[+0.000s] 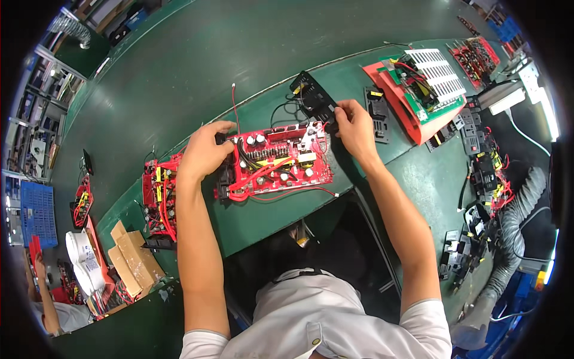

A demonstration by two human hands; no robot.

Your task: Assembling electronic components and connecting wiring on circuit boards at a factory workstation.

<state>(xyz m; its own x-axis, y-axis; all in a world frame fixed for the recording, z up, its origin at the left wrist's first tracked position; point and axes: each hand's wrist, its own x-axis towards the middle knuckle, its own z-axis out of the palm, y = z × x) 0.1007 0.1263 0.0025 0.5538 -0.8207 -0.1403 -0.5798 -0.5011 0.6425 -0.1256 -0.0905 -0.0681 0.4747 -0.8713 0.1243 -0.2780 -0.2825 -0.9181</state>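
Note:
A red circuit board (pixel 281 157) lies on the green bench in front of me, crowded with capacitors, yellow parts and red and black wires. My left hand (pixel 206 148) is at its left end, thumb and fingers curled about the black end piece (pixel 224 176). At the board's upper right corner my right hand (pixel 355 128) pinches a black plastic panel (pixel 315 99), which slants away toward the far edge. Thin black leads run by the panel. A thin red wire (pixel 235 105) stands up near my left fingers.
On the left are another red board (pixel 159 197), an open cardboard box (pixel 133 254) and a co-worker's arm (pixel 45 293). To the right lie a black panel (pixel 376 113), a green board stack on red sheets (pixel 421 90), black parts (pixel 460 251) and a grey hose (pixel 514 227).

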